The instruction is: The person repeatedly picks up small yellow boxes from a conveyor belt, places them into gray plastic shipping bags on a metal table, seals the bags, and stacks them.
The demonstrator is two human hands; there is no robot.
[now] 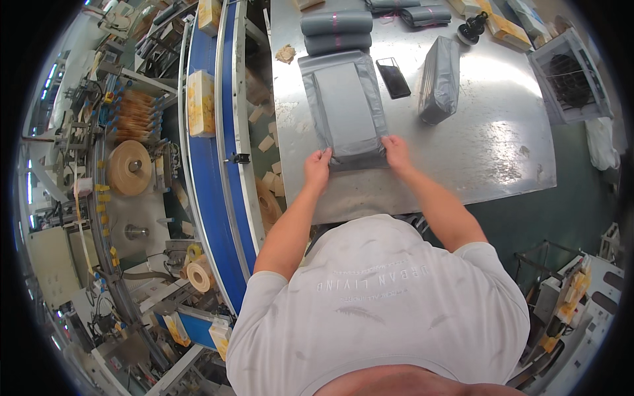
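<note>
A grey plastic mailing bag [345, 105] lies flat on the metal table [489, 152] in front of me, with a flat block-like shape showing in it. My left hand [317, 165] pinches the bag's near left corner. At the near right corner my right hand [396, 152] grips the bag's edge with closed fingers. To the right of the bag lies a black phone [393, 79]. Farther right stands an upright grey plastic-wrapped bundle [440, 80]. Just beyond the bag are rolled stacks of grey bags [337, 32] tied with pink string.
Left of the table runs a blue conveyor belt [211, 171] carrying a yellow and white pack [201, 104]. At the far right of the table are a black tape-dispenser-like object [471, 29] and more yellow packs [507, 32]. A grey plastic crate [568, 76] stands at the right edge.
</note>
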